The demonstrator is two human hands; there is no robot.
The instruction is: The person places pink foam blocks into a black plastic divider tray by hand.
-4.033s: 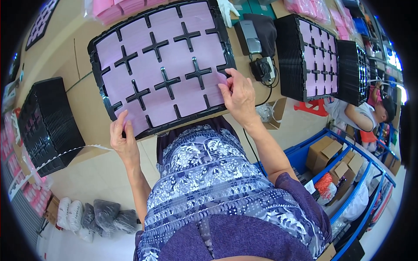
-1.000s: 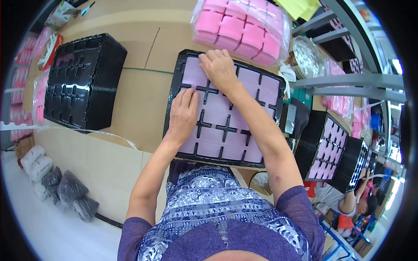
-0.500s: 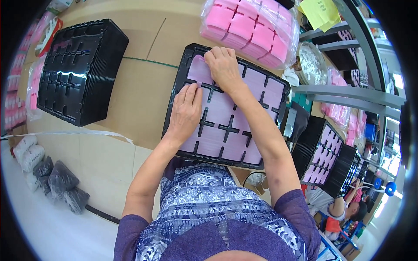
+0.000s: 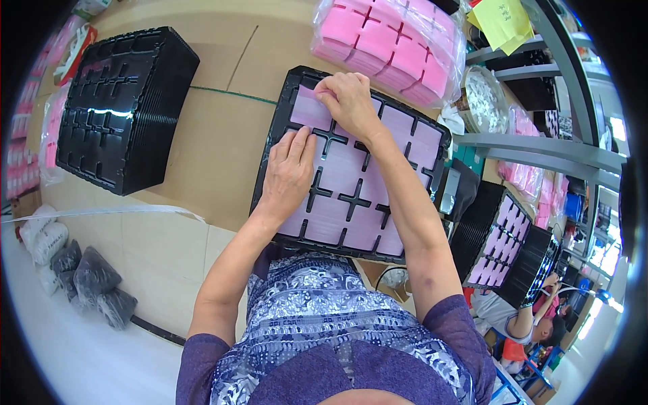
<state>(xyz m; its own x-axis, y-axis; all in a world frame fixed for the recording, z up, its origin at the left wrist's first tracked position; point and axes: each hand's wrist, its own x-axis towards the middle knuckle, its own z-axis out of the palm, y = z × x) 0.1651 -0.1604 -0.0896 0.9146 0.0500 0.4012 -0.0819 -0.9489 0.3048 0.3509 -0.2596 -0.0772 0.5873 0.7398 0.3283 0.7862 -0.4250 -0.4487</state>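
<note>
A black plastic tray [image 4: 264, 177] lies in front of me, with raised cross-shaped dividers between its compartments. Thin lilac-pink sheets [image 4: 341, 170] fill the compartments. My right hand [image 4: 349, 106] is at the far left compartment, thumb and fingers pinched at the upper right edge of the pink sheet [image 4: 307, 111] there. Whether that is one sheet or a few is hidden by the fingers. Just nearer to me, my left hand [image 4: 287, 174] rests with its fingers stretched over the tray's left side, fingertips at the near edge of the same compartment.
A stack of black trays [image 4: 128, 111] stands at the left on the brown tabletop [image 4: 216, 145]. Beyond my tray sits a plastic-wrapped pink stack [image 4: 385, 47]. A tub of white pieces [image 4: 482, 101], grey shelf bars [image 4: 540, 152] and more filled trays [image 4: 499, 236] are at the right.
My right hand's fingers have closed further at the sheet's edge and shifted slightly left. The sheet, curved before, now looks flatter. My left hand has hardly moved.
</note>
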